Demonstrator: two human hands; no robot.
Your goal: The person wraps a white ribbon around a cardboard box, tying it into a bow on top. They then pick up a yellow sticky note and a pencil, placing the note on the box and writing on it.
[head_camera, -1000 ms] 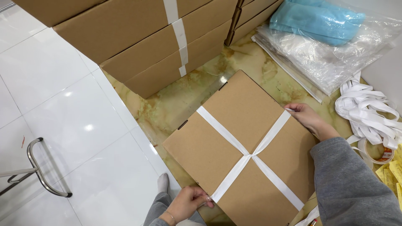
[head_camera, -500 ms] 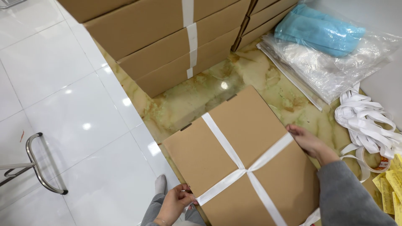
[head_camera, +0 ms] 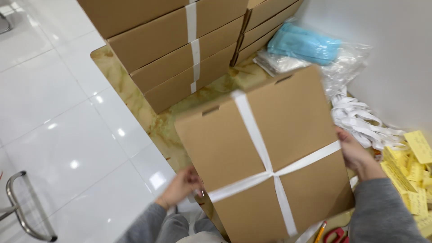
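A flat brown cardboard box [head_camera: 225,148] crossed by two white straps is lifted and tilted toward me. My left hand [head_camera: 182,186] grips its near left edge, partly hidden behind the box. On the right edge, where the white strap ends, my right hand [head_camera: 355,155] holds the box. Both arms wear grey sleeves.
A stack of strapped brown boxes [head_camera: 180,49] stands at the back on a marbled yellow floor strip [head_camera: 135,103]. Blue and clear plastic bags [head_camera: 306,45] lie behind; loose white straps [head_camera: 364,119], yellow tags [head_camera: 411,171], a pencil and red scissors [head_camera: 335,234] at right. A chrome chair leg [head_camera: 20,211] at left.
The box has been raised off the floor and tipped up toward me, turning so its straps run more upright; both hands kept their grip on its edges.
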